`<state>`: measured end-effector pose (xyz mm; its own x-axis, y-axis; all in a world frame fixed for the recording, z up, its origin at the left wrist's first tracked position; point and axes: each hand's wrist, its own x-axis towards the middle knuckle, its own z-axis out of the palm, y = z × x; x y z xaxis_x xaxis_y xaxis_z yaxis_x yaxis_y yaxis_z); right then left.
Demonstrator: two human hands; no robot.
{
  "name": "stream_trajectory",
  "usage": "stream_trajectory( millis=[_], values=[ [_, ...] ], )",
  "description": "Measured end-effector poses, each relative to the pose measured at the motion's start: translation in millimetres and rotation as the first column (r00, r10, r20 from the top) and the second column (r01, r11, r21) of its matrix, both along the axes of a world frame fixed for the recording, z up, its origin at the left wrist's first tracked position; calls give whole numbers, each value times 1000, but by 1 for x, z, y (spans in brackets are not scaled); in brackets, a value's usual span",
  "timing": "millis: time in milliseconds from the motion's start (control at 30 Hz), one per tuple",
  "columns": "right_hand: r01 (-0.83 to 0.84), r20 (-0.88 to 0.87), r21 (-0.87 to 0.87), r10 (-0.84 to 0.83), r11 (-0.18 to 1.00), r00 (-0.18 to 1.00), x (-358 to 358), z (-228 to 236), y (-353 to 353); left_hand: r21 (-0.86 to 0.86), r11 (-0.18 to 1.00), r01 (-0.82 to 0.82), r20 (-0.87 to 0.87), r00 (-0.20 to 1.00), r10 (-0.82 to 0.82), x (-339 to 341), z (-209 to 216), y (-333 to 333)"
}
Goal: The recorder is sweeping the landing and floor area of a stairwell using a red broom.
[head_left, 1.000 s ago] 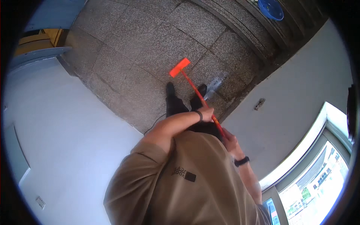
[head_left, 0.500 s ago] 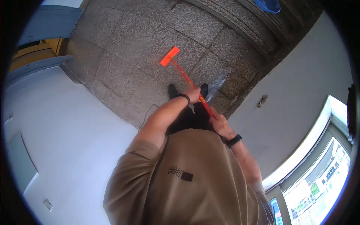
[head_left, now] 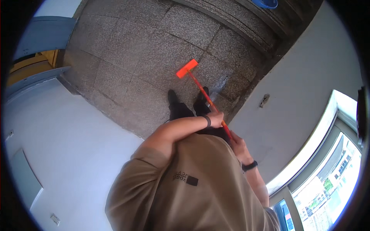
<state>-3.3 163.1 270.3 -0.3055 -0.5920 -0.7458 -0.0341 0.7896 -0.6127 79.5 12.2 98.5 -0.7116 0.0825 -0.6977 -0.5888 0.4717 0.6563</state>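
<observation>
Both my hands hold the red pole of a mop [head_left: 202, 90], which slants down to the floor ahead of me. At its far end a bright orange, bar-shaped head [head_left: 187, 68] lies on the tiles; its material is too blurred to tell. My left hand [head_left: 216, 119], with a dark band at the wrist, wraps round the pole lower down. Closer to my body, my right hand [head_left: 239, 146] grips the pole near its upper end, a black watch on that wrist. My dark shoes [head_left: 172, 96] stand just behind the mop head.
Speckled stone tiles [head_left: 127, 46] cover the floor, with a whitish wet-looking patch [head_left: 220, 84] by my right foot. Steps [head_left: 246, 27] rise at the far right, bearing a blue basin [head_left: 266, 3]. White walls [head_left: 81, 138] flank me; a window [head_left: 327, 188] is at right.
The mop has been drawn back toward my feet and to the right, both hands moving with it. My grip stays closed on the pole. The view has shifted slightly.
</observation>
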Motion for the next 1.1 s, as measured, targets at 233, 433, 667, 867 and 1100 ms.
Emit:
stream_trajectory(
  millis=[233, 433, 667, 867, 1100],
  values=[
    [-33, 30, -148, 38, 988, 999, 21, -89, -80, -203, 939, -279, 137, 941, 309, 19, -38, -99],
    [-86, -37, -242, 79, 966, 996, 18, -90, -82, -178, 966, -188, 100, 973, 207, 17, -30, -112],
    [-34, 21, -115, 37, 993, 999, -16, -16, 0, -234, 971, -57, 14, 998, 62, -16, -4, -5],
    [-82, -40, -86, 79, 993, 996, -20, 4, 17, -122, 992, -16, 7, 1000, 17, -26, 12, 15],
    [-25, 85, -81, 32, 996, 996, -8, -53, -44, -383, 919, -97, 27, 993, 117, -16, -15, -52]
  ],
)
